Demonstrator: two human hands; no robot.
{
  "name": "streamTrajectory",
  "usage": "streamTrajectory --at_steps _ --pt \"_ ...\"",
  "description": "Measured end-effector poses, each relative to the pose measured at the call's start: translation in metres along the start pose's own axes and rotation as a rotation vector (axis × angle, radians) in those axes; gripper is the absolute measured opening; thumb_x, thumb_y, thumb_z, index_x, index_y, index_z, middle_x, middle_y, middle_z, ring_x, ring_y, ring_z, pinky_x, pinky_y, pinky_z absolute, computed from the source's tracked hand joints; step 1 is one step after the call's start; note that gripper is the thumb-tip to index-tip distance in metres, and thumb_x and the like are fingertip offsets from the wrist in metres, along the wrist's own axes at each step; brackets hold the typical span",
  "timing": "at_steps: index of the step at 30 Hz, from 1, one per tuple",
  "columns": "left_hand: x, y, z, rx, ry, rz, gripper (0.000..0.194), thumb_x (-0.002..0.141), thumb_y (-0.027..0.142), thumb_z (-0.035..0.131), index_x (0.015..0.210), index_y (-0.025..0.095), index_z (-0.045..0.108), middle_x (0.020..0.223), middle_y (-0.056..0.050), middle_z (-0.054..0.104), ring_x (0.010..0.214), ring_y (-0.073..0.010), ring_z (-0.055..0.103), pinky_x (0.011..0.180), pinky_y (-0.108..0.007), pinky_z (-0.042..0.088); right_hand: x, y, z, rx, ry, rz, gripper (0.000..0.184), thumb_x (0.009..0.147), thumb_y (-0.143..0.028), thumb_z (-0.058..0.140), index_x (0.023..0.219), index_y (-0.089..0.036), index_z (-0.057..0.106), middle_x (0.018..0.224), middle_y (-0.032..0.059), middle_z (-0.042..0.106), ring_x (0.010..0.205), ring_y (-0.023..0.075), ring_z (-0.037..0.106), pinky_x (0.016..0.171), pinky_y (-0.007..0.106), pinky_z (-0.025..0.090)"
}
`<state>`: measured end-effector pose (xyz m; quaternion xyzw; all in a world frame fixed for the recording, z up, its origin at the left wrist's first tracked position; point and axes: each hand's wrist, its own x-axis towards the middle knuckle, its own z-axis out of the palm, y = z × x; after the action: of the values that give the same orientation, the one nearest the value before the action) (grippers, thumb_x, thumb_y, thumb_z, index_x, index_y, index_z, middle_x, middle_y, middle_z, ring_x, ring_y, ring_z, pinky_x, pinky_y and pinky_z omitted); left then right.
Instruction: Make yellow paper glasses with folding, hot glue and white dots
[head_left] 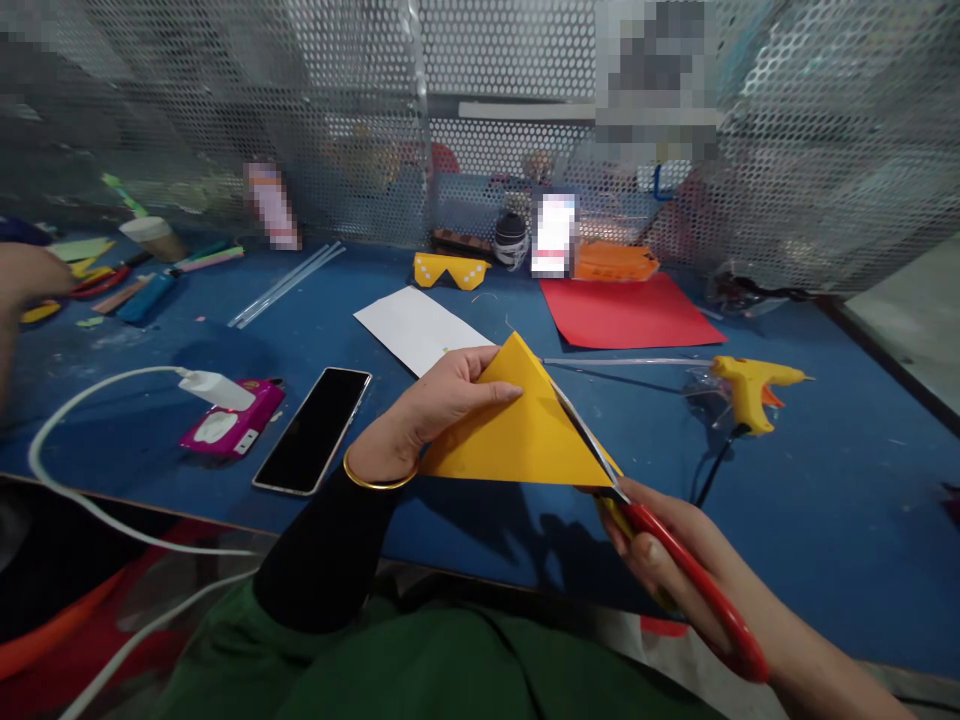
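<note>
My left hand (439, 405) pinches a yellow paper folded into a triangle (525, 430) and holds it above the blue table's (825, 480) front edge. My right hand (682, 570) grips red-handled scissors (690, 575). Their blades run up along the triangle's right edge, touching the paper near its lower right corner. A gold bangle circles my left wrist.
A black phone (313, 428), a pink power bank (229, 418) with a white cable, a white sheet (416, 325), a red sheet (619, 310) and a yellow glue gun (750, 385) lie on the table. Another person's hand (30, 275) shows at far left. Perforated metal screens stand behind.
</note>
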<state>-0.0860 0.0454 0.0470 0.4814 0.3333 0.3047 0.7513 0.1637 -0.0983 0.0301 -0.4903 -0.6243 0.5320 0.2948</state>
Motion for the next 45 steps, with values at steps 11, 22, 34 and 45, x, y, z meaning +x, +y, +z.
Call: streamTrajectory --at_steps 11,22,34,45 --pt "-0.001 -0.002 0.003 0.045 -0.055 -0.012 0.045 0.078 0.028 0.084 0.12 0.016 0.073 0.107 -0.011 0.078 0.087 -0.0205 0.074 0.079 -0.031 0.056 0.004 0.001 0.006 0.084 -0.015 0.091 0.053 0.093 -0.073 0.048 0.079 -0.021 0.049 0.056 -0.0054 0.043 0.049 0.008 0.033 0.045 0.023 0.028" --pt "-0.003 0.001 0.004 0.036 -0.027 -0.019 0.041 0.078 0.025 0.082 0.117 0.016 0.073 0.103 -0.009 0.078 0.083 -0.0194 0.074 0.082 -0.032 0.056 0.009 -0.002 0.011 0.018 0.065 0.062 0.058 0.092 -0.074 0.049 0.066 -0.023 0.044 0.052 -0.0038 0.043 0.046 0.0084 0.033 0.044 0.025 0.024" --pt "0.0 -0.005 0.003 -0.024 -0.063 -0.017 0.05 0.074 0.028 0.088 0.121 0.018 0.073 0.108 -0.009 0.079 0.088 -0.022 0.075 0.084 -0.034 0.057 0.012 0.011 0.006 0.068 0.044 -0.013 0.064 0.092 -0.066 0.056 0.135 -0.019 0.051 0.075 -0.0009 0.055 0.052 0.009 0.04 0.046 0.023 0.035" --pt "-0.004 0.001 0.004 0.007 0.005 -0.042 0.038 0.081 0.024 0.082 0.117 0.019 0.073 0.103 -0.009 0.079 0.084 -0.0198 0.075 0.08 -0.032 0.058 -0.001 0.003 -0.016 0.106 0.024 0.074 0.103 0.091 -0.062 0.062 0.167 -0.024 0.004 0.086 0.003 0.067 0.051 0.0093 0.045 0.046 0.023 0.042"
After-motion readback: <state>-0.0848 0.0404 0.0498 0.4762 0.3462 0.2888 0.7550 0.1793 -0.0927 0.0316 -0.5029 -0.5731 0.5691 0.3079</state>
